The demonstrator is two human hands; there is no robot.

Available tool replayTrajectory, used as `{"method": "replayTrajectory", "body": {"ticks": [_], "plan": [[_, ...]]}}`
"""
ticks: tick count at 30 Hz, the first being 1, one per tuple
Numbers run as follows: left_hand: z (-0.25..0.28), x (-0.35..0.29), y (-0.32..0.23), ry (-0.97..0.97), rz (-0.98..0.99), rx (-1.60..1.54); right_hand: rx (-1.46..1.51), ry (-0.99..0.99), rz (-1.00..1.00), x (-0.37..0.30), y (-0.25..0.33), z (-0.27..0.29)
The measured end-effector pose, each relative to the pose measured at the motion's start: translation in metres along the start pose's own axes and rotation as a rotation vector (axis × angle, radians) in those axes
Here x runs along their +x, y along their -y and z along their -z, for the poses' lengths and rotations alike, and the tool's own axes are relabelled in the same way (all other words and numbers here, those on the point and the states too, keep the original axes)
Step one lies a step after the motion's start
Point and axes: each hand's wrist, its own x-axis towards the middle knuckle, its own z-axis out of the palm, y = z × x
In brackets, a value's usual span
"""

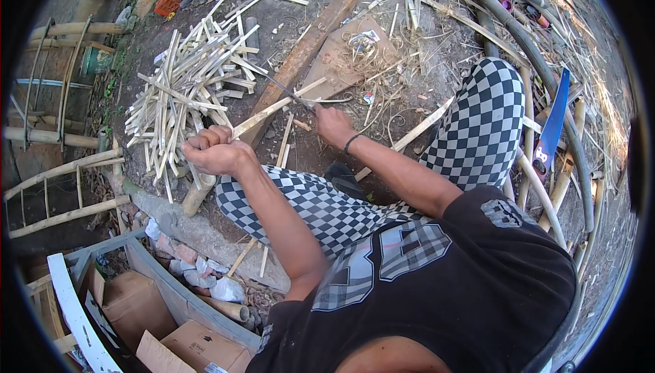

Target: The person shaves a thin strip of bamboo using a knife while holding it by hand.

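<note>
My left hand (220, 152) is closed on the near end of a split bamboo strip (263, 118). The strip slants up to the right across a long wooden beam (305, 51). My right hand (333, 127) grips a knife (290, 93), its handle mostly hidden in my fingers. The thin dark blade crosses over the strip and points to the upper left; whether it bites into the wood I cannot tell. Just beyond my left hand lies a heap of pale bamboo strips (184, 86).
A flat brown board (348, 52) with shavings lies right of the beam. At the right, a blue handsaw (556, 114) leans among bamboo poles (563, 182). Cardboard boxes (136, 301) sit at the lower left. My checkered knees flank the work.
</note>
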Motion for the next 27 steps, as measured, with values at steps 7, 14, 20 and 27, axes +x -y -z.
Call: {"method": "replayTrajectory", "body": {"ticks": [7,14,20,27], "plan": [[0.005,-0.001,-0.006,-0.011,-0.016,-0.008,-0.053,0.033,0.182,-0.012,0.037,0.010],[0.001,0.010,0.000,-0.054,0.010,-0.004,-0.159,0.121,-0.029,0.019,0.009,0.004],[-0.003,0.004,-0.002,-0.009,0.041,-0.019,-0.087,0.004,-0.117,0.016,-0.040,-0.009],[0.001,0.005,-0.008,-0.020,0.013,0.017,-0.127,0.123,-0.014,-0.004,0.019,0.007]]}}
